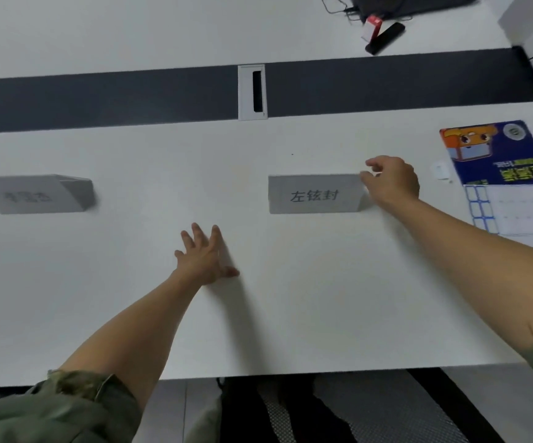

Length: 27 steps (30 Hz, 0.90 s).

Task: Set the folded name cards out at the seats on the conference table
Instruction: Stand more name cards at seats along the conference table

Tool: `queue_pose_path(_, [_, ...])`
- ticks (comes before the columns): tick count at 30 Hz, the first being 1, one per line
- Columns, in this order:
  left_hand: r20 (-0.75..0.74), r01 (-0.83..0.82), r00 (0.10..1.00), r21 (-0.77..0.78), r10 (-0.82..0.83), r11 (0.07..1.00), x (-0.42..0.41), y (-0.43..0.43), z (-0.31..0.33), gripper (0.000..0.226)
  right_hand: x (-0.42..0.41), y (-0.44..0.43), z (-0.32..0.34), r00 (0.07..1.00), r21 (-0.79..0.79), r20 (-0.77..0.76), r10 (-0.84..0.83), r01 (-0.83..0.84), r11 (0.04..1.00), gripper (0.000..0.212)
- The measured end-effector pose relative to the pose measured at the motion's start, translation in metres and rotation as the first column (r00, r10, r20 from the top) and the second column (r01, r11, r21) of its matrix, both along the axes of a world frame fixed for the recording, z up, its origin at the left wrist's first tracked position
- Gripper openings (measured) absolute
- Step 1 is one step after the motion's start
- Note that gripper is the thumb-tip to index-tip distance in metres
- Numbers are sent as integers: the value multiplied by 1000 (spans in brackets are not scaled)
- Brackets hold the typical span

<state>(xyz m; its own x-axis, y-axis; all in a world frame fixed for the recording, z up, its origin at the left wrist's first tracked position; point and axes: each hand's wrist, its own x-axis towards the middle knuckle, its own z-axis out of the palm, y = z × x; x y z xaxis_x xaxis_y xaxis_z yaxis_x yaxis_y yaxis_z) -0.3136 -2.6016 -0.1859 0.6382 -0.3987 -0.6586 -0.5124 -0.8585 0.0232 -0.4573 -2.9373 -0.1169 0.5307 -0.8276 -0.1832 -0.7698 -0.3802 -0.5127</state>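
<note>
Glossy blue cartoon booklet (495,151) is lying at three o'clock of the grey tent-folded paper name card (314,195); right hand (393,180) is curling at its end, grip unclear; left hand (204,257) is resting splayed on the white table (290,302).

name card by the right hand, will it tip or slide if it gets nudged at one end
The name card is a folded paper tent, so probably very light and likely to slide on the smooth white table. Its wide base suggests it resists tipping under a gentle push, but a firm grip from the right hand might crush the fold.
</note>
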Motion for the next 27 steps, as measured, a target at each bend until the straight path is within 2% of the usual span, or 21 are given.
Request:
queue_pose_path(3, [-35, -55, 998, 29, 56, 998, -1, -5, 2, 120, 10, 10, 9, 976, -156, -87, 201, -213, 965, 43])
queue_pose_path(7, [-72, -89, 993, 41, 91, 995, -1, -8, 3, 121, 24, 31, 4, 846, -102, -166, 507, -526, 844, 62])
queue_pose_path(9, [-75, -98, 992, 50, 101, 994, -1, -9, 3, 122, 29, 33, -6, 765, -67, -255, 591, -624, 778, 60])
queue_pose_path(11, [-81, -107, 991, 53, 111, 993, -2, -9, 3, 123, 34, 28, -13, 742, -51, -287, 606, -644, 763, 47])
queue_pose_path(13, [-92, -119, 988, 49, 123, 992, -2, -10, 4, 124, 43, 23, -12, 768, -39, -273, 579, -610, 791, 42])
queue_pose_path(20, [-115, -155, 980, 51, 159, 987, -4, -12, 8, 124, 69, 10, -8, 777, -23, -285, 561, -591, 807, 41])
queue_pose_path(27, [-139, -186, 972, 33, 188, 982, -4, -12, 10, 123, 74, 3, -12, 736, 16, -318, 597, -626, 780, 45])
